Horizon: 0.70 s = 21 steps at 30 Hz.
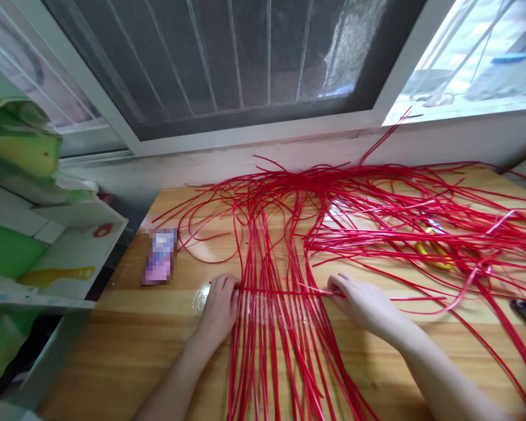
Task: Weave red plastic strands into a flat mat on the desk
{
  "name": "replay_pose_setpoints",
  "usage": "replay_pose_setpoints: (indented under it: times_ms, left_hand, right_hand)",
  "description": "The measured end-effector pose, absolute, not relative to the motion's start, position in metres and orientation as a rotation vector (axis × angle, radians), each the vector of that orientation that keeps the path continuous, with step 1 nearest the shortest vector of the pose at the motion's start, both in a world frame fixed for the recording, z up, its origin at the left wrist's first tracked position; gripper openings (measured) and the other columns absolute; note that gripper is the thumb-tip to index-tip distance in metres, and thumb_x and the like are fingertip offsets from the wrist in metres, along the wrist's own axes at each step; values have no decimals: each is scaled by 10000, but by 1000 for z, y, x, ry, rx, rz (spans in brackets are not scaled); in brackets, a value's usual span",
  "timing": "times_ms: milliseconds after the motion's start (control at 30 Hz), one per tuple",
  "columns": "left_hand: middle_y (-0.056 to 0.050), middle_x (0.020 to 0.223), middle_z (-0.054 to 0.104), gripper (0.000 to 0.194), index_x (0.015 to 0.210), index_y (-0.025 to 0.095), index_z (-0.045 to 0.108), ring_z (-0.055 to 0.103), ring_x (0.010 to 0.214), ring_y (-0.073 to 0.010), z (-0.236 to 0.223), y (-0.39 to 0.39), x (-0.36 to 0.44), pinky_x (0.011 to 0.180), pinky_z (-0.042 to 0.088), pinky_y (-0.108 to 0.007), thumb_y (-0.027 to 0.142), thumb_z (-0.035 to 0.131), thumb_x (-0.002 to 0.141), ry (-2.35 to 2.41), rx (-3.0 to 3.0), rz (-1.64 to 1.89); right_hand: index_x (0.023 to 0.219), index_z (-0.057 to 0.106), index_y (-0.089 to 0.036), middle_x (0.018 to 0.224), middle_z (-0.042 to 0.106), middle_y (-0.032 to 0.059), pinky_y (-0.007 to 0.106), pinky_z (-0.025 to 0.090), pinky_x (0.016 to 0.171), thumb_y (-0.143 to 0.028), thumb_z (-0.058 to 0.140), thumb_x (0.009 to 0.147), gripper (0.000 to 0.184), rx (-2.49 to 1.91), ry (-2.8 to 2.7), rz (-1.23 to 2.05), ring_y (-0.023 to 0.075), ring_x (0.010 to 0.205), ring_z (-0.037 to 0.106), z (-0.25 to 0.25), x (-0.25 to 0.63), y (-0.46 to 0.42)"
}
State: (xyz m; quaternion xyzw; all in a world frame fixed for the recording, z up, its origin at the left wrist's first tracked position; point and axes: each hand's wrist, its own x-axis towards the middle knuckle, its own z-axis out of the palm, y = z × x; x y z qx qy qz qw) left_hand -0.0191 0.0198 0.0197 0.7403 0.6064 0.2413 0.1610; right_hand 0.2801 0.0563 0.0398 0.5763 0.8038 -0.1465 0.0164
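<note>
Landmark: the strands (274, 362), thin red lengths laid side by side on the tabletop (149, 339), running from the near edge of view toward the window. One cross strand (284, 292) lies athwart them, its ends reaching past both sides.

Left hand (221, 304): at the left edge of the strands, fingers curled down over the cross strand near its left end; pinch or plain press, cannot tell. Right hand (344, 292): just beside the right edge of the strands, thumb and fingers brought together on the cross strand, whose free end shows beyond the hand. A paler strand (312, 288) leads into the same fingertips.

Tape (267, 310), clear and glossy, spans the strands just nearer than the cross strand; over or under, cannot tell. Heap (298, 178) of loose red lengths at the far end of the strands; yellow-handled scissors (433, 251) well to their right, partly covered.

Handling (judged): very light, springy rather than limp, smooth enough to slide between fingertips; likely to kink if bent sharply, and neighbours may tangle. Best hold: a fingertip pinch on the cross strand close outside each edge of the strands, tension even and low
</note>
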Motion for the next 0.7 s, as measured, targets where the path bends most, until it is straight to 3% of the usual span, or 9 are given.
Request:
replay_pose_setpoints:
  times_ms: [333,700]
  left_hand:
    - [-44,867,521,125,802,181,540,501,866,-171,18,25,-32,796,430,-337,159,417,797,1633,1908,749]
    - [-53,902,496,129,862,176,504,486,877,-179,11,21,-23,793,433,-358,136,413,779,1794,1985,751]
  right_hand:
    - [826,508,-181,871,565,52,240,284,532,-136,361,804,156,1769,2438,-385,143,679,550,32,270,56]
    - [762,511,-190,814,562,35,243,250,485,-236,453,779,76,1807,2368,-363,131,585,538,42,260,53]
